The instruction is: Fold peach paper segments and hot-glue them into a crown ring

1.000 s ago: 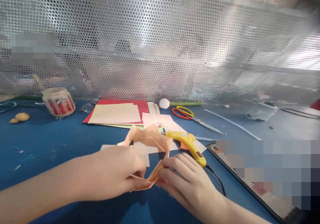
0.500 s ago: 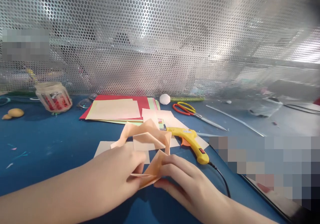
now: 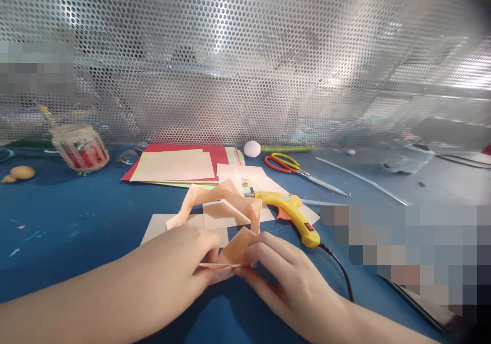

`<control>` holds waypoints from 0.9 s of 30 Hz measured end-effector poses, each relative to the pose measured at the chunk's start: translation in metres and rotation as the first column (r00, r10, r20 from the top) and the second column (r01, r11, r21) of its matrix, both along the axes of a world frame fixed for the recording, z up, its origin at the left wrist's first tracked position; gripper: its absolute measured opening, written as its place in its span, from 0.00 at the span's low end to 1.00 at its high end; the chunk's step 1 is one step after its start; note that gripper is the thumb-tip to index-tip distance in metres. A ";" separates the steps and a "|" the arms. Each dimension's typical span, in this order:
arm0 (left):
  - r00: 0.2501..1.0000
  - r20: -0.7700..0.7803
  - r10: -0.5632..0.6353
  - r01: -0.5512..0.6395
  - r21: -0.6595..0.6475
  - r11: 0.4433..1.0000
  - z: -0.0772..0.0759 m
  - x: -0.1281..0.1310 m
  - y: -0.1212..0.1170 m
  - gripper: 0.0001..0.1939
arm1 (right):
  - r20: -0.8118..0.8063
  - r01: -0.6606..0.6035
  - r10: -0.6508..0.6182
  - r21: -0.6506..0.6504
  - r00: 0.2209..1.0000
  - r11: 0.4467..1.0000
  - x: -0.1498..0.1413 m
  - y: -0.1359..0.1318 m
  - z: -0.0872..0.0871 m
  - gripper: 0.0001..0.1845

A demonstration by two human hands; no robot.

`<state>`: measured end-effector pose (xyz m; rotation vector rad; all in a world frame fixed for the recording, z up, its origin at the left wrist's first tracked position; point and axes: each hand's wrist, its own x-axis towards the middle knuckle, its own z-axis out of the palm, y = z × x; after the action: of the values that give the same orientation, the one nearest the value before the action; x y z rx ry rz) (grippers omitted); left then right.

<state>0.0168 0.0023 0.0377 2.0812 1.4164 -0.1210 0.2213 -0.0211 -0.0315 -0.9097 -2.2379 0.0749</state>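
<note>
Far left on the blue table [image 3: 76, 211], a smooth tan egg shape [image 3: 23, 172], a smaller lump [image 3: 8, 179] just beside it. Next, a clear, flat-sided jar [image 3: 79, 147] with red bits [image 3: 90, 157] inside. Behind, across the full width, a silvery mesh [image 3: 230, 52] of small round holes, blurred shapes beyond. Then a stack [image 3: 174, 165] of flat sheets, red and pale green among them. Nearer, the left hand [image 3: 187, 252], fingers curled closed on the near edge of the peach paper [image 3: 235, 248]. Front centre, between both hands, that paper: thin, sharply creased, bent into an angular frame, with loose pale sheets [image 3: 159, 226] behind it. Farther back, a round white ball [image 3: 252, 149] by a green stick [image 3: 287, 149]. At the frame's near right, the right hand [image 3: 286, 262], bent fingers pinching the paper against the thumb. Just beyond, a yellow plastic glue gun [image 3: 297, 215], nozzle near the frame, black cord [image 3: 326, 248] trailing. Farther right, scissors [image 3: 303, 173] with red and yellow handles, then a crumpled see-through bag [image 3: 410, 160], contents unclear.
</note>
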 end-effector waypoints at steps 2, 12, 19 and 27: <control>1.000 0.024 -0.004 0.004 -0.014 1.000 0.002 0.002 -0.001 0.18 | 0.010 0.004 -0.005 0.026 1.000 1.000 0.000 0.000 0.000 0.06; 0.976 0.218 0.004 -0.009 0.025 1.000 0.001 0.011 -0.001 0.09 | 0.079 0.052 -0.068 0.191 0.995 0.980 -0.001 -0.003 0.004 0.09; 0.993 0.113 -0.028 0.030 -0.019 0.999 -0.001 0.012 -0.011 0.14 | 0.072 0.085 -0.109 0.273 0.991 0.958 -0.002 -0.007 0.005 0.09; 0.999 0.035 -0.038 0.041 -0.117 0.992 0.013 0.016 -0.014 0.14 | 0.079 0.102 -0.123 0.232 0.989 0.967 0.000 -0.002 0.011 0.08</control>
<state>0.0331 -0.0122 0.0506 2.0065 1.3172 -0.1816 0.2214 -0.0229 -0.0204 -0.9271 -2.2179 -0.2761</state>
